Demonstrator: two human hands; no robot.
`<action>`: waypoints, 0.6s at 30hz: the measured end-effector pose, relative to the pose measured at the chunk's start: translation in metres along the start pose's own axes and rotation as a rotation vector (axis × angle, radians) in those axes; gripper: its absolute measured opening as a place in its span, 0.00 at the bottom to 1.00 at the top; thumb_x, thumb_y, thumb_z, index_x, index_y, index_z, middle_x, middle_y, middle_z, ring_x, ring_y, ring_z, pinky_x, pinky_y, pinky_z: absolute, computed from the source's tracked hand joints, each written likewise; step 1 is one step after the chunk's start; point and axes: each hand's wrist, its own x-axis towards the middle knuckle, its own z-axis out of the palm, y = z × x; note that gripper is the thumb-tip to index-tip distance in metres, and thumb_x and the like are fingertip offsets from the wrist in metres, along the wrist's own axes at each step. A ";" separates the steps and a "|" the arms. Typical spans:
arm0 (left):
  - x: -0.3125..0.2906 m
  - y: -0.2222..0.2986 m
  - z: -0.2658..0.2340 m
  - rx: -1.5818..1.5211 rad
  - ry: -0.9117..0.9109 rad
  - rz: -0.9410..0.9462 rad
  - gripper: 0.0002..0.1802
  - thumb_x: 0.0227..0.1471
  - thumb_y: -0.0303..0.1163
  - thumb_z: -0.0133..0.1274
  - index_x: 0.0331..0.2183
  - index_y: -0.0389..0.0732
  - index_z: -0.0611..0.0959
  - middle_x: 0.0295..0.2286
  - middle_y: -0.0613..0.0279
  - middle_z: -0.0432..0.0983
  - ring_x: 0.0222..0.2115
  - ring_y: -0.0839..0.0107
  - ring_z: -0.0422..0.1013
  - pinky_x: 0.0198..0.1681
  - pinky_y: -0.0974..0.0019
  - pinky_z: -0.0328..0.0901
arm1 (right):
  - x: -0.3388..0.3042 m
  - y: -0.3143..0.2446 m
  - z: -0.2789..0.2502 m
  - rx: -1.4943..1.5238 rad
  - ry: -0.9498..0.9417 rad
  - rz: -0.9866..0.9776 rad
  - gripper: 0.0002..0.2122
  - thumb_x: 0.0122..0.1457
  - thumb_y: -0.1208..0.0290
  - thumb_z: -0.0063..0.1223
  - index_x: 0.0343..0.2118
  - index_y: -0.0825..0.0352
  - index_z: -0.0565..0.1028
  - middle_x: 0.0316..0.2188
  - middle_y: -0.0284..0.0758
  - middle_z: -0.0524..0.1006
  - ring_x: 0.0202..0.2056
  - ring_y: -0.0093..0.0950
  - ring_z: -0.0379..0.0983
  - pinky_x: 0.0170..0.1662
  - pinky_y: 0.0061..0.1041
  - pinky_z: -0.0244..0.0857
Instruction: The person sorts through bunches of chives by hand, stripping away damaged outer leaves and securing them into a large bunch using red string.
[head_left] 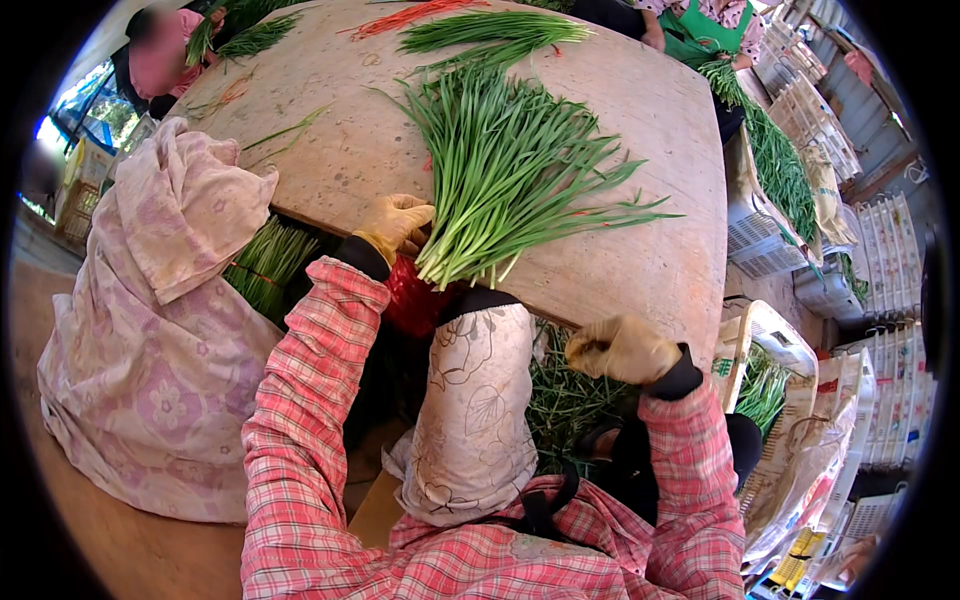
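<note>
The bundle of green chives [510, 170] lies fanned on the wooden surface [660, 110], its cut ends at the near edge, where the left hand [395, 225] in a tan glove is closed around them, just above a red band [410, 300]. The right hand [620, 348], also gloved, is curled into a fist at 4 o'clock from the bundle, below the surface edge, and I cannot tell what it holds. A smaller chive bunch [490, 32] lies at 12 o'clock, a floral cloth sack [150, 350] at 8 o'clock, and white plastic crates [880, 270] at 3 o'clock.
</note>
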 end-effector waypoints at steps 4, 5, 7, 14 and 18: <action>0.014 -0.006 -0.002 -0.045 -0.100 0.048 0.14 0.45 0.25 0.56 0.36 0.31 0.75 0.25 0.57 0.75 0.18 0.71 0.71 0.18 0.70 0.67 | -0.011 0.019 0.004 -0.124 0.211 0.185 0.10 0.55 0.76 0.50 0.40 0.73 0.74 0.22 0.29 0.75 0.22 0.16 0.68 0.27 0.17 0.64; 0.016 -0.004 -0.007 -0.030 -0.106 0.045 0.15 0.44 0.24 0.57 0.37 0.31 0.75 0.24 0.57 0.75 0.17 0.72 0.71 0.18 0.70 0.67 | -0.008 0.018 0.005 -0.034 0.257 0.177 0.10 0.56 0.76 0.50 0.40 0.73 0.74 0.22 0.29 0.75 0.22 0.16 0.68 0.27 0.17 0.64; 0.023 -0.001 -0.022 0.000 -0.115 0.039 0.17 0.42 0.23 0.58 0.38 0.32 0.74 0.24 0.57 0.75 0.17 0.72 0.71 0.18 0.71 0.66 | -0.001 0.014 0.005 0.147 0.344 0.159 0.10 0.56 0.75 0.49 0.39 0.74 0.74 0.22 0.29 0.74 0.21 0.16 0.67 0.26 0.17 0.64; 0.010 0.013 -0.033 0.054 -0.289 -0.010 0.19 0.41 0.24 0.56 0.39 0.33 0.74 0.21 0.60 0.75 0.15 0.75 0.69 0.18 0.74 0.63 | 0.036 0.044 0.009 0.069 0.530 0.134 0.09 0.56 0.73 0.50 0.37 0.73 0.76 0.20 0.28 0.73 0.19 0.15 0.63 0.23 0.16 0.59; -0.023 0.009 -0.029 0.214 -0.282 0.053 0.21 0.42 0.23 0.52 0.43 0.33 0.74 0.21 0.63 0.74 0.16 0.77 0.68 0.20 0.77 0.64 | 0.036 0.033 0.012 0.060 0.492 0.158 0.10 0.57 0.71 0.50 0.37 0.73 0.76 0.19 0.27 0.73 0.18 0.15 0.62 0.22 0.17 0.59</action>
